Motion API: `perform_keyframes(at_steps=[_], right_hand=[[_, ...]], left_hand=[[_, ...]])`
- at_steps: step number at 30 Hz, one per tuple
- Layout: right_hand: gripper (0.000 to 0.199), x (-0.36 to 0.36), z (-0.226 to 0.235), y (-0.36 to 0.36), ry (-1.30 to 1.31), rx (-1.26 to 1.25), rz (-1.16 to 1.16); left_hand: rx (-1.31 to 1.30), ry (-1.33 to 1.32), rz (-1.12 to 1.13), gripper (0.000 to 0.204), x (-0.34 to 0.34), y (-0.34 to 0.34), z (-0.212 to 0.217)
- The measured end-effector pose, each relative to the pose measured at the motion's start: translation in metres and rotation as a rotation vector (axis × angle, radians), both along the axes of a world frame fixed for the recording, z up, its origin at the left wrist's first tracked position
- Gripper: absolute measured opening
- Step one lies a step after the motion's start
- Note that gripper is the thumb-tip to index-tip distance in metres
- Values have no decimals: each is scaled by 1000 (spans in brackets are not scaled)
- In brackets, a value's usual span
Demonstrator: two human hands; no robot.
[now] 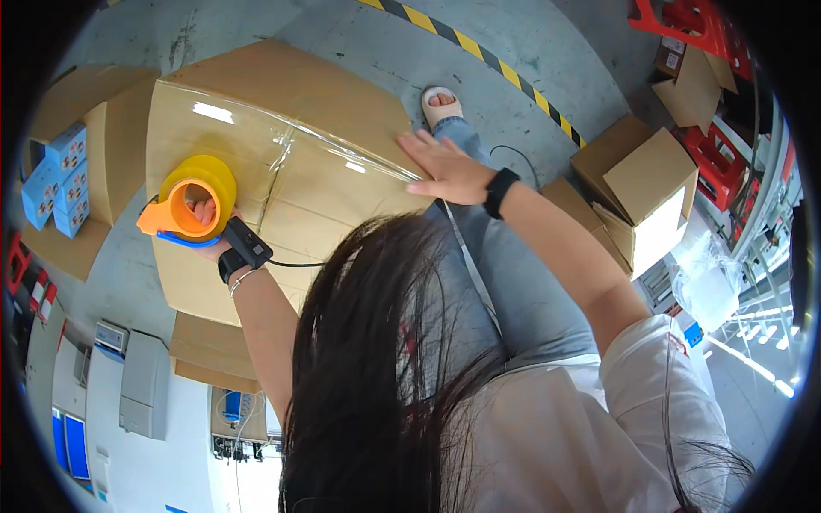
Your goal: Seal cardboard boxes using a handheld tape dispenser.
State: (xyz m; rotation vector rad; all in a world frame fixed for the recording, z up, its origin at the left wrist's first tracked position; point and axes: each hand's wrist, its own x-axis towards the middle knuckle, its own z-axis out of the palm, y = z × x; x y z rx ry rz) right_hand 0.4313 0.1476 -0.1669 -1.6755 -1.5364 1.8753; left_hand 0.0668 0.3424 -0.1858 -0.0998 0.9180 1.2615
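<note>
Left of the big cardboard box (pixel 282 162), an open carton (pixel 81 162) sits on the floor (pixel 530 77) with small blue boxes (pixel 56 179) stacked upright inside it, near its left wall. Below the big box, at its lower left corner, flattened cardboard sheets (pixel 209 355) poke out, and further below them stand grey units (pixel 141 385) on a pale surface.

The left hand (pixel 205 231) lies on the left part of the big box's top, fingers curled through the core of a yellow and orange tape dispenser (pixel 190 205), gripping it; the dispenser rests against the box top. A black band with a small device (pixel 244 248) sits on that wrist. A strip of clear tape (pixel 299 141) runs from the dispenser across the top of the box along the flap seam toward its right edge.

The right hand (pixel 445 167) is spread flat, fingers apart, pressing down at the right edge of the big box where the tape ends; it holds nothing. A black wristband (pixel 499 192) circles that wrist. The person's dark hair (pixel 376 359) hangs over the near side of the box and hides its lower right corner. Just beyond the right hand a foot in a pale sandal (pixel 440 104) stands on the floor.

Right of the big box, an open, empty carton (pixel 641 192) lies tilted; beyond it red crates (pixel 693 26) stand behind a yellow-black floor stripe (pixel 479 56).
</note>
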Motion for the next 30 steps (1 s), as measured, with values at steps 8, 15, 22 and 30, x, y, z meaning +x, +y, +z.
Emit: perform_keyframes(at_steps=[8,15,22,30], right_hand=[[80,-12,29,-63,-37,293,-485],[78,-61,41,-117,-138,232,-697],[79,-69,23,-94,23,282,-740],[83,-29,-42,-69,109,91,-510]], left_hand=[[-76,406,43,34,14,-3,5],[-72,296,24,33,-4,-1,-3],[12,184,-34,52,-49,6,-32],[64,258,33,77,-45,10,-40]])
